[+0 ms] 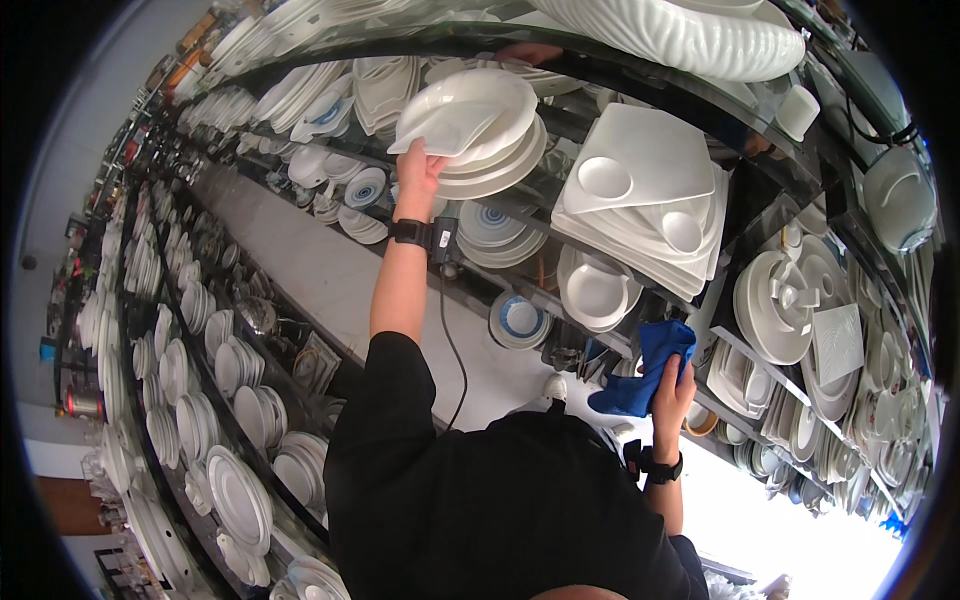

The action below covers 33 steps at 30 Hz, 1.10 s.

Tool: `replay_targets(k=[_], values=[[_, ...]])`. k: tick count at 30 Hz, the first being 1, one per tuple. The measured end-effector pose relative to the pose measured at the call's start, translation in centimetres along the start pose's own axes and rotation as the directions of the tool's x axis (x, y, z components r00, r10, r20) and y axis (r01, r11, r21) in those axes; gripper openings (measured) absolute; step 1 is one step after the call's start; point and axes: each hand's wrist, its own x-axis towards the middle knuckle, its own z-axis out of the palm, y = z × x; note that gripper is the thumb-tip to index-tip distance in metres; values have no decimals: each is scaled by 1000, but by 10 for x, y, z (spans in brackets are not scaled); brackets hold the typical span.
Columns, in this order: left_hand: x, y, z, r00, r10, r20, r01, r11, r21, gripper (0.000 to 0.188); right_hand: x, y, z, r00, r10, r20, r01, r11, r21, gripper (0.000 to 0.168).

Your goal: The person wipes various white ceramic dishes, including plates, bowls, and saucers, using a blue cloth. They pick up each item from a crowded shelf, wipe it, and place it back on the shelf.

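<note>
My left hand (421, 171) grips the near edge of a small angular white dish (457, 129). The dish is over a white oval bowl (510, 97); whether the two touch, I cannot tell. Below that bowl, wide white plates (517, 161) are stacked on the shelf. In my right hand (673, 397) is a folded blue cloth (645, 375), part of it hanging down to the left. Just above the cloth is a stack of square white plates (637, 157), the upper ones with a round well in one corner.
A dark shelf edge (637, 71) runs above the stacks, with a large ribbed white dish (675, 37) on top. Lower down are blue-ringed plates (491, 217) and white bowls (592, 289). A black cable (454, 337) hangs from my left wrist. Another crockery rack (187, 420) stands across the aisle.
</note>
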Motion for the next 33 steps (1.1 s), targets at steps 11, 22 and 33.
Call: replay_targets(k=[11,22,33], values=[[-12,12,-25,992,-96,-78,122,858,499,35,-3,1,-3,1000,23,-2,-23,1000,6,30],[-54,9,-9,989,-68,-128,98,964,246,43,-11,0,-3,1000,19,25,-20,999,50,31],[-277,-94,81,119,-448,886,-17,891,453,43,-8,-2,-34,977,51,207,-81,987,138,20]])
